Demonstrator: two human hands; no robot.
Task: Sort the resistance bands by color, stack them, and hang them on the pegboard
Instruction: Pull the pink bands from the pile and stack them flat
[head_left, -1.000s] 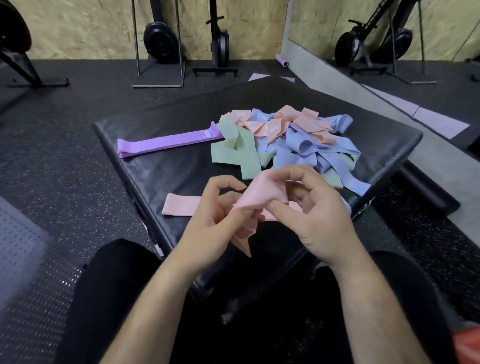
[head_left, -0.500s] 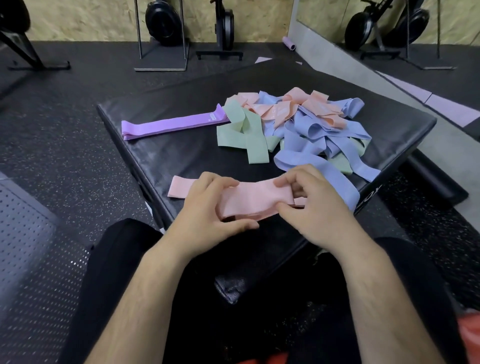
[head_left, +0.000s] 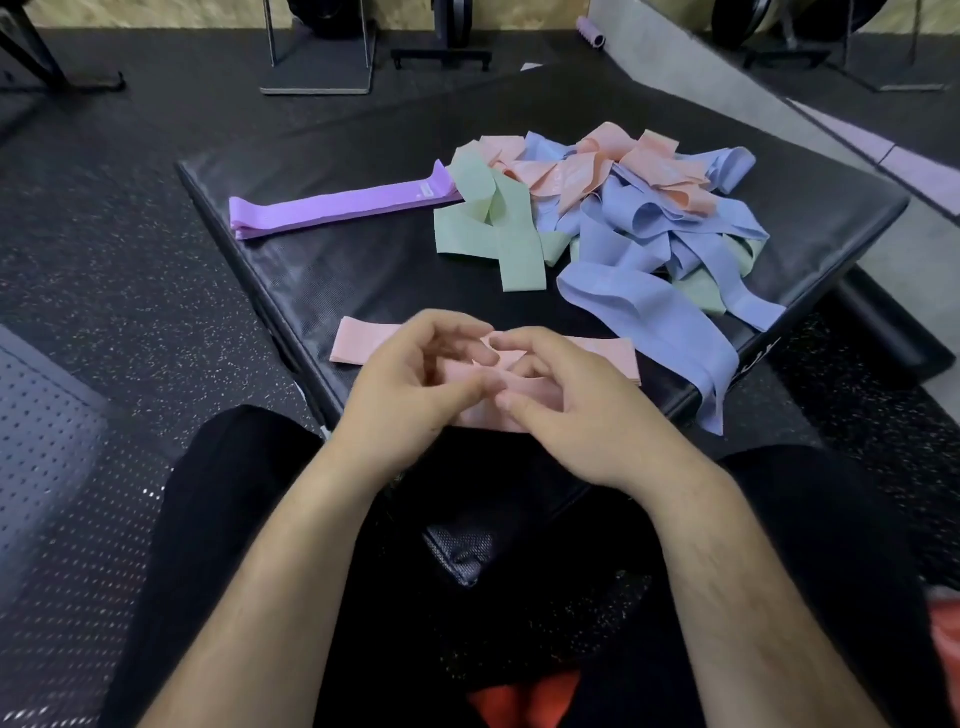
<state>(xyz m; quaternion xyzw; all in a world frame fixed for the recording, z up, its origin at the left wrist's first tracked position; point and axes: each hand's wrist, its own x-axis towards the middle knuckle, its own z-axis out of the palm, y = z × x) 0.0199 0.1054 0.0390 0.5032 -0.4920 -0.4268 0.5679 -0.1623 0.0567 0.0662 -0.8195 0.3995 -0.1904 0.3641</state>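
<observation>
A pink band lies flat along the near edge of the black padded box. My left hand and my right hand meet over its middle, fingers curled, and pinch pink band material between thumbs and fingertips. How many pink layers lie under the hands is hidden. A purple band lies straight at the box's far left. To the right sits a mixed heap: green bands, blue bands and peach bands, tangled together.
A perforated grey board lies on the rubber floor at my left. My legs in black flank the box's near corner. One blue band hangs over the box's right edge. Gym stands and a mirror wall are beyond.
A second ago both hands held a crumpled pink band above the box. They spread it flat, lowered it onto the near edge, and have come together at its middle.
</observation>
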